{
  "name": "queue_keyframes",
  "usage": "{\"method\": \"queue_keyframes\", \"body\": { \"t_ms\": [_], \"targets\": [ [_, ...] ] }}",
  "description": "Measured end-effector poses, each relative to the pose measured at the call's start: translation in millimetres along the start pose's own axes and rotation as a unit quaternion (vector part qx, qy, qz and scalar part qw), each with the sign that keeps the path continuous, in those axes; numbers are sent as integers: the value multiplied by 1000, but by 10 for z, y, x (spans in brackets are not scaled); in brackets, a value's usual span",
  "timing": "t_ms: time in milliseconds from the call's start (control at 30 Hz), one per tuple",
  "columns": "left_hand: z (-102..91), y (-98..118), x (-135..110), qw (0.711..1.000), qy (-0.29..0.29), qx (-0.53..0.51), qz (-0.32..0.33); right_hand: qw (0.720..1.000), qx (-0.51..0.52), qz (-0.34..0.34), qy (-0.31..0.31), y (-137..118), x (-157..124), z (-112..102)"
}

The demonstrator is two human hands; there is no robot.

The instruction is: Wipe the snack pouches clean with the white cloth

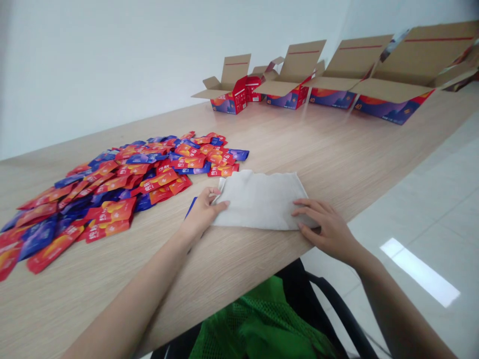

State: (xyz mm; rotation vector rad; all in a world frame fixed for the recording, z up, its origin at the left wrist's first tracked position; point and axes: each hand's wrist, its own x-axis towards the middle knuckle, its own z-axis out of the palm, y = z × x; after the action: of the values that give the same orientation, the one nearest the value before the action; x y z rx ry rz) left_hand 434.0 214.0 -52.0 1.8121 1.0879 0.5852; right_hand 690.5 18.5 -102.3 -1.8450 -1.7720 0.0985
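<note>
- Head view: beige cloth (262, 199) lies flat near the tabletop (337, 149) front edge, its near right corner almost at the edge.
- Left hand (204, 212): fingers curled, thumb on top, pinching the cloth's left edge.
- Right hand (329, 227): fingers spread flat, pressing the right near corner, nothing gripped.
- Sachet pile (112, 189) touches the cloth's far left corner, and bare wood lies beyond and to the right.
- Open boxes (288, 94) line the far edge, "40" legible on them. Sachet print too small to read.
</note>
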Motion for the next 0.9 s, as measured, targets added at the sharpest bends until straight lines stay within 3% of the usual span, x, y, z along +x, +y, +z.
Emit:
{"method": "queue_keyframes", "body": {
  "t_ms": [133, 300, 400, 567, 667, 767, 833, 900],
  "targets": [
    [-136, -73, 2, 999, 32, 24, 21, 1000, -2, 8, -3, -9, -6, 10],
    [-267, -160, -13, 984, 67, 149, 69, 1000, 8, 12, -8, 2, 2, 15],
    [-292, -189, -1, 969, 55, 221, 93, 1000, 20, 16, -6, 22, 4, 11],
    [-260, 16, -56, 940, 35, 305, 150, 997, 77, 26, 8, 111, 23, -4],
    [-91, 217, -170, 918, 48, 338, 204, 990, 83, 82, 75, 182, 43, -6],
    [234, 270, -287, 878, -18, 388, 281, 973, 14, 165, 161, 231, 58, -11],
    [465, 198, -328, 863, -84, 409, 284, 966, -48, 205, 150, 238, 68, -22],
    [625, 94, -334, 864, -112, 415, 263, 969, -83, 219, 74, 228, 88, -41]
  ]
}}
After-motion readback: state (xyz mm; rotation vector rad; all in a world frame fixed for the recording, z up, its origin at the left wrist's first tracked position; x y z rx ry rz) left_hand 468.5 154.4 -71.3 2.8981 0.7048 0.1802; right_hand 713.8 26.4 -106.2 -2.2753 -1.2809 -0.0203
